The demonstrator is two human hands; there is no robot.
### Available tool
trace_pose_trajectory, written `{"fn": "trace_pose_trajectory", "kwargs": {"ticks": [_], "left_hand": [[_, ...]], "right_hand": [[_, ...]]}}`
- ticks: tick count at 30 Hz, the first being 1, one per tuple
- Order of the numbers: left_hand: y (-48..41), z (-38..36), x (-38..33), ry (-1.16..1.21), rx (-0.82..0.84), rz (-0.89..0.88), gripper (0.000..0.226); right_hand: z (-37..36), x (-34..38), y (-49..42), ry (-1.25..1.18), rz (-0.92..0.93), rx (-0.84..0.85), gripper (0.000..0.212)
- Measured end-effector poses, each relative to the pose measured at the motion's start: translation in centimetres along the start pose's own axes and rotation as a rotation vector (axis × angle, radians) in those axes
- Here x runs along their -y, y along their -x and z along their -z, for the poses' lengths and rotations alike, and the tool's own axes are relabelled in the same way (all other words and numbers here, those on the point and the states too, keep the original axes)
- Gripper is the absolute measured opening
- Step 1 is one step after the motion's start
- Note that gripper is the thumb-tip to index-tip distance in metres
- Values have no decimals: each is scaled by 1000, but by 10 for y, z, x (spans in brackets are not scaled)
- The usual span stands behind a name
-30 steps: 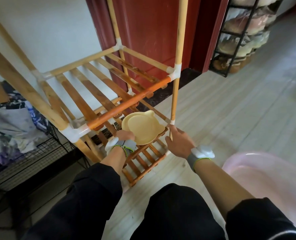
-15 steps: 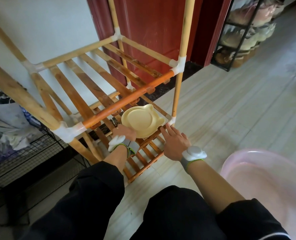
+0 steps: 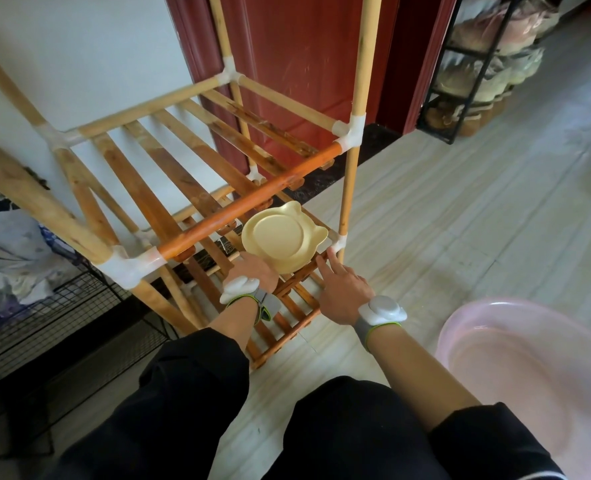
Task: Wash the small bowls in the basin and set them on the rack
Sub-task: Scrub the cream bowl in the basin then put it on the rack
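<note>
Bowl: my yellow bowl [image 3: 276,240] has come down since a second ago and now sits on the lower shelf of the rack [image 3: 197,233], by the front right post.
Left hand [image 3: 256,269]: still gripping the bowl's near rim.
Right hand [image 3: 341,293]: open, fingers [image 3: 332,263] on the shelf's front rail, off the bowl.
Meaning: I judge this bowl placed; letting go comes next.
Basin [image 3: 529,362]: on the floor to my right.
</note>
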State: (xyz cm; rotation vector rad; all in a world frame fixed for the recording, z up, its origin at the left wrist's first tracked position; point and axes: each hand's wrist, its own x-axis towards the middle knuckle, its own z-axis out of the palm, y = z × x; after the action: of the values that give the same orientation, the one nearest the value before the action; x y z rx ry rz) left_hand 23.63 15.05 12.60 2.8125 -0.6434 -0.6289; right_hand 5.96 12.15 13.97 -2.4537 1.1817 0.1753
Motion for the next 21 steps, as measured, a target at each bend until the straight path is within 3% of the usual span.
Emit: {"fn": "trace_pose_trajectory", "kwargs": {"ticks": [8,18,21], "left_hand": [[1,1,-10,-109,31,107,43],[0,-3,-11,-100,-10,87,46],[0,-8,-4,-145,-66,-21,55]], "right_hand": [[-2,0,0,20,-8,14,78],[2,-4,1,10,-2,30,79],[4,-6,4,-27,-9,36,76]]}}
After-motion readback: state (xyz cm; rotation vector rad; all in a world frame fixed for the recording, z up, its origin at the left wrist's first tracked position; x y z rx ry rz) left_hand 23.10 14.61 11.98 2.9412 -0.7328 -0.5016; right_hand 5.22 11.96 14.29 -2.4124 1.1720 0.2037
